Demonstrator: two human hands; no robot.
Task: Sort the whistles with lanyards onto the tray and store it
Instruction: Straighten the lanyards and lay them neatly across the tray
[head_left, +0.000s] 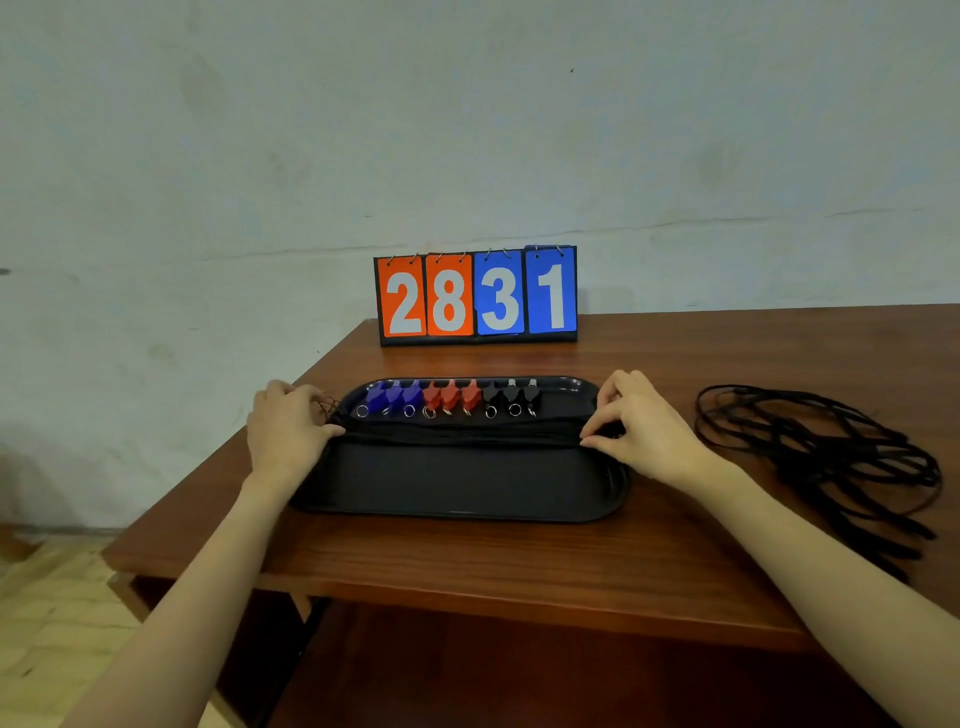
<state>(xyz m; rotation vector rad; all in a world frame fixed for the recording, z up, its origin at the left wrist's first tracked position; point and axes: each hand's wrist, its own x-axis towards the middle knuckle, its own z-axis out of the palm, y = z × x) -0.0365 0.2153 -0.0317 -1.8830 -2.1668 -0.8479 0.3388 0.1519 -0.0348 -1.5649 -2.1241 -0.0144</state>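
Left hand: fingers curled on the left end of the bundle of black cord lanyards.
Right hand: pinches its right end.
Whistles: three blue, three red, three black, rowed along the far edge of the black oblong tray.
Desk's right edge: loose black cords.
Desk's far edge: flip scoreboard, 2831.
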